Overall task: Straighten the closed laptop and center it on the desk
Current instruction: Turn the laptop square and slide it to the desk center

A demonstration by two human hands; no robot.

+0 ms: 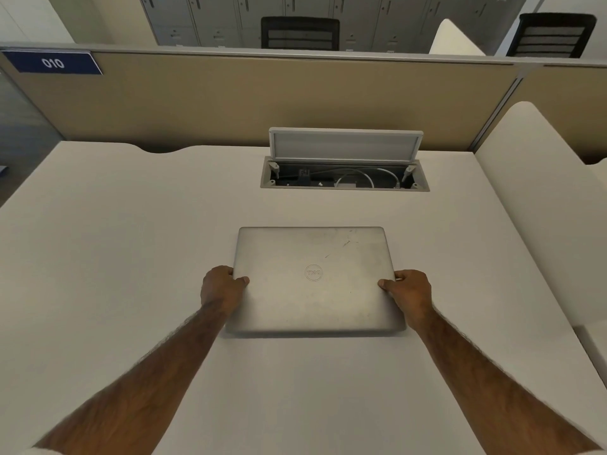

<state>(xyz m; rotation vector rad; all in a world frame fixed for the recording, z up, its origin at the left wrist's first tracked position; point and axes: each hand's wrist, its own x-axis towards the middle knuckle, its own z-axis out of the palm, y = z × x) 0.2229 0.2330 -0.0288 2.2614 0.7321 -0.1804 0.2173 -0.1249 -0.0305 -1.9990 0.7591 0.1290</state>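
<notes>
Clamping the closed silver metal laptop [313, 280] between them, left hand [221, 287] and right hand [410, 290] grip its short sides; its long axis runs level with the white desk's [131, 257] near edge.

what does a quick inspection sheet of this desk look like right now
surface: pale matte desk top, bare around the job
job's things: closed silver metal laptop, lying flat and roughly square to the desk
clutter: nothing seen
grippers: left hand and right hand grip opposite side edges, thumbs on the lid
cables: white cable coiled inside the open grey cable hatch
surroundings: tan partition panel, blue 010 sign, black mesh chairs
</notes>
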